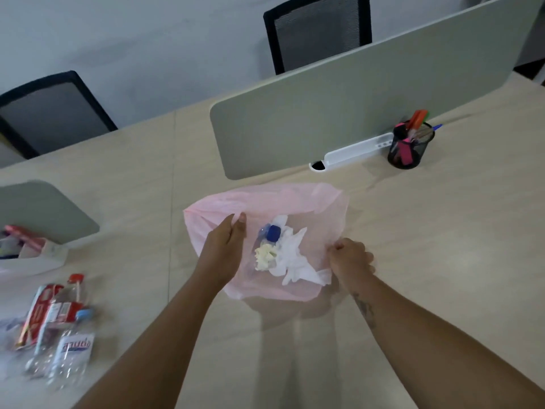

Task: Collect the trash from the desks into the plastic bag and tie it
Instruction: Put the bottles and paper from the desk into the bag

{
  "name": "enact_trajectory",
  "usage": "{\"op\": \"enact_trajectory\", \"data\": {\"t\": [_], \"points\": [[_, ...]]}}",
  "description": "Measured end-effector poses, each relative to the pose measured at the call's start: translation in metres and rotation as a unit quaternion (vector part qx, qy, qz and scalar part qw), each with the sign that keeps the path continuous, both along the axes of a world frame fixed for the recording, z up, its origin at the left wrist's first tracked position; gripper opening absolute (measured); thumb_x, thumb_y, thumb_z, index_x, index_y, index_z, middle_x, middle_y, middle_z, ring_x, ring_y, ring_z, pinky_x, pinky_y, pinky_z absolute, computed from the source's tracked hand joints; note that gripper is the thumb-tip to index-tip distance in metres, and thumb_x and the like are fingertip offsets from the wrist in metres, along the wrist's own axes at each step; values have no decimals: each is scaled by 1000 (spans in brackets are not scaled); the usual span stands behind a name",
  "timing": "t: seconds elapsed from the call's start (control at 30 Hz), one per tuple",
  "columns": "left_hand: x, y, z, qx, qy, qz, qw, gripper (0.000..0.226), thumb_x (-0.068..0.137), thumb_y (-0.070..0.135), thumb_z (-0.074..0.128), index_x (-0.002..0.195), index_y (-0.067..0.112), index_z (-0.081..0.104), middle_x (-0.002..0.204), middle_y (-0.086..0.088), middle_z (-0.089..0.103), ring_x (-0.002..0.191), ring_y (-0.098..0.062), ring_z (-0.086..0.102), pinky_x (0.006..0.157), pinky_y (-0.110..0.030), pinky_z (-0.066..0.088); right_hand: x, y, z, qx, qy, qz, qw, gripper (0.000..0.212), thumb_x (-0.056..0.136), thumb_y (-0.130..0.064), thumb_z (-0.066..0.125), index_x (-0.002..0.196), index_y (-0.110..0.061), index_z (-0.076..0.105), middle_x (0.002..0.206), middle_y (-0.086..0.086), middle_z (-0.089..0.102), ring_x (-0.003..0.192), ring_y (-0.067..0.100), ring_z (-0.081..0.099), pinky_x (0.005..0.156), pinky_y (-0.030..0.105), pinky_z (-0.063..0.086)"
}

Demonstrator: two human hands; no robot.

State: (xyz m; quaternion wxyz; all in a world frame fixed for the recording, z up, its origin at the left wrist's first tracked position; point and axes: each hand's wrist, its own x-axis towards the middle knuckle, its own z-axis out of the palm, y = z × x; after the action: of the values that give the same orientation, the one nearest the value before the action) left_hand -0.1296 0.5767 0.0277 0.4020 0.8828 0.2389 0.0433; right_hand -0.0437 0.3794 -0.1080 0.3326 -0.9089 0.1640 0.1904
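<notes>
A thin pink plastic bag [265, 199] lies open on the desk in the middle of the view. Inside it I see crumpled white tissue [295, 255], a yellowish wad [264, 255] and a clear bottle with a blue cap [272, 233]. My left hand [224, 249] pinches the bag's left rim between thumb and fingers. My right hand [351, 259] is clenched on the bag's right rim. At the lower left lie clear plastic bottles [70, 355], one with a red cap and red label [63, 308], beside a red wrapper [39, 308].
A grey divider panel [354, 107] stands behind the bag, with a white cable tray [351, 153] and a black mesh pen holder [408, 146] at its base. A second divider [44, 208] and a white organiser [35, 255] sit at the left. Two black chairs [318, 28] stand beyond the desk.
</notes>
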Motion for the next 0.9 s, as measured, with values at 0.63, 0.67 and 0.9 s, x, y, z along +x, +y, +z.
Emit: {"op": "enact_trajectory", "data": {"t": [0.63, 0.67, 0.9], "points": [[31, 97, 95, 31, -59, 268, 961, 47, 102, 33, 30, 122, 2, 58, 115, -21, 62, 103, -41, 60, 89, -48, 50, 106, 2, 166, 116, -200, 149, 961, 19, 95, -16, 41, 86, -6, 55, 74, 12, 54, 68, 33, 56, 61, 38, 49], [38, 103, 106, 38, -77, 276, 957, 47, 102, 31, 29, 120, 1, 59, 116, -22, 62, 103, -41, 60, 90, -47, 49, 113, 2, 178, 107, -226, 144, 958, 22, 95, -17, 41, 84, -4, 55, 72, 11, 53, 70, 33, 57, 60, 35, 44], [50, 98, 143, 69, -191, 235, 951, 44, 102, 34, 28, 106, 5, 61, 97, -10, 60, 91, -32, 55, 75, -35, 39, 85, 5, 213, 180, -360, 60, 913, 18, 99, -19, 40, 94, -6, 51, 83, 9, 57, 75, 30, 51, 63, 36, 36]]}}
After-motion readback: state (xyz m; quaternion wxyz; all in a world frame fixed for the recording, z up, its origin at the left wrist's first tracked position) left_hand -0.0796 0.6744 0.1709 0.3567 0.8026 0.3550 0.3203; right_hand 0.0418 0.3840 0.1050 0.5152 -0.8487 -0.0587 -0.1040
